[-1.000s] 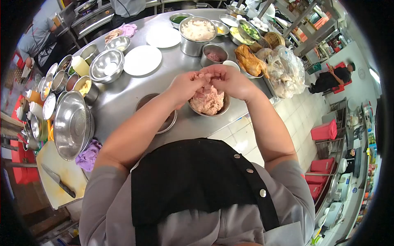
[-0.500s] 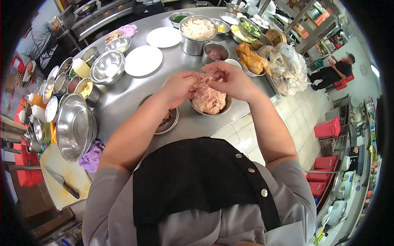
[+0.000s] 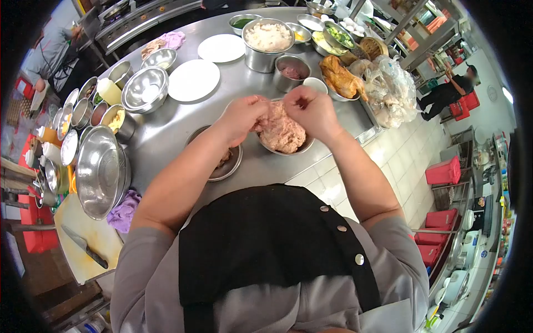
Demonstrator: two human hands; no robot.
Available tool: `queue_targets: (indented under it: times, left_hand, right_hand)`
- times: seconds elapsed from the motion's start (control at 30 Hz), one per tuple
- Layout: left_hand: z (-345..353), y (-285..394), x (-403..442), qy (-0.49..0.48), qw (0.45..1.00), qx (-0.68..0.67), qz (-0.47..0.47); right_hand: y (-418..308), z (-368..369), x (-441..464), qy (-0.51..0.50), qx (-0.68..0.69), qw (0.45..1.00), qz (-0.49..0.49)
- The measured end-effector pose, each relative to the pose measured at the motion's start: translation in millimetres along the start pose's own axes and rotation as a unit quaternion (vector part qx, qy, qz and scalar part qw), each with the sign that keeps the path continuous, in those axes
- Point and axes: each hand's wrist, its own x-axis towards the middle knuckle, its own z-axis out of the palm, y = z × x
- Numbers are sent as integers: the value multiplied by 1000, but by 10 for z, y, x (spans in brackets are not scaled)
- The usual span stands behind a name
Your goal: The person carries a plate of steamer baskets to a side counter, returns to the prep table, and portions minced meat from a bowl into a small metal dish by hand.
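A heap of raw minced meat [image 3: 284,132] fills a steel bowl [image 3: 297,151] at the table's near edge. My left hand [image 3: 245,118] is closed at the left side of the mince, fingers curled in and touching its edge or just over it. Above the heap's upper right, my right hand [image 3: 315,112] is closed too, with thumb and fingertips pressed together. Whatever sits inside either set of fingers is hidden. Partly covered by my left forearm, another steel bowl [image 3: 236,166] holds some dark brown food.
Two white plates [image 3: 194,80], a pot of rice [image 3: 269,38], a bowl of reddish meat [image 3: 291,72] and a whole cooked bird [image 3: 341,77] stand behind. Steel bowls [image 3: 145,90] crowd the left. A knife [image 3: 84,246] lies on a cutting board [image 3: 69,213]. One person [image 3: 449,91] stands far right.
My hands have moved slightly apart over the mince. My right fingers have curled in more tightly, and more of the heap shows between the hands.
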Motion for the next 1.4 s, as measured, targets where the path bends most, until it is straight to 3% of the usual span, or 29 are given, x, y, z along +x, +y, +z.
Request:
queue_targets:
  times: [0.1, 0.3, 0.47, 0.57, 0.67, 0.77, 0.87, 1.07, 1.27, 1.4]
  left_hand:
    - [-104, 128, -100, -9, 995, -88, -40]
    - [-341, 246, -419, 150, 985, 81, 32]
    - [-566, 316, -716, 209, 965, 161, -12]
    - [-749, 113, -792, 231, 943, 235, 35]
    - [-950, -163, -858, 219, 913, 314, 142]
    - [-899, -116, -934, 216, 948, 228, 46]
    - [-856, -40, -989, 194, 945, 264, -5]
    - [-826, -101, -954, 164, 886, 433, 33]
    - [-566, 92, -1045, 146, 892, 424, -64]
    - [-581, 63, -1011, 151, 872, 464, 44]
  right_hand:
    - [84, -135, 44, 20, -20, 999, -18]
    - [171, -274, -11, 8, 24, 1000, 9]
    - [166, -261, -40, -7, 45, 999, 23]
    - [224, -254, -26, -7, 40, 999, 29]
    - [239, -295, -25, -8, 45, 998, 33]
    - [328, -394, -9, -29, -12, 999, 15]
    - [186, -430, -45, -81, -32, 995, 54]
    - [220, -348, -132, -152, -114, 978, 80]
    - [207, -99, -253, -141, -287, 947, -18]
    - [346, 53, -268, -126, -314, 941, -17]
